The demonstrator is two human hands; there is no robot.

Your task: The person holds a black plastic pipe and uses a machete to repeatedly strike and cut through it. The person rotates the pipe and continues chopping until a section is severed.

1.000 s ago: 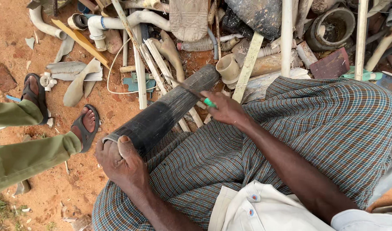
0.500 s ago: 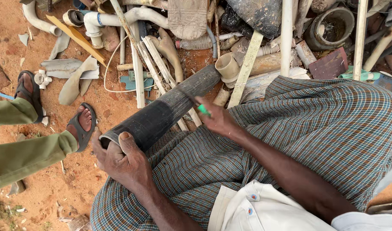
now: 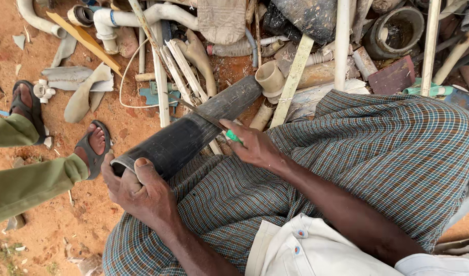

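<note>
While the person sits in a checked wrap (image 3: 377, 168) and white shirt (image 3: 306, 250), the left hand (image 3: 137, 191) closes around the near open end of a black pipe (image 3: 188, 135), thumb pressed on top of its rim and fingers curled underneath. That pipe lies slanting across the lap, its near end at the left knee and its far end running up toward the scrap heap. Midway along it, the right hand (image 3: 255, 145) pinches a green-handled saw blade (image 3: 206, 117), the thin blade lying across the pipe's upper side. Left of the pipe, on red earth (image 3: 117, 138), another person's two sandalled feet (image 3: 91, 145) and olive trouser legs (image 3: 30, 179) show. Beyond lie white pipe offcuts (image 3: 165, 66), a tan pipe socket (image 3: 270, 79), a white bent pipe (image 3: 142, 18) and a dark round pot (image 3: 395, 30).
</note>
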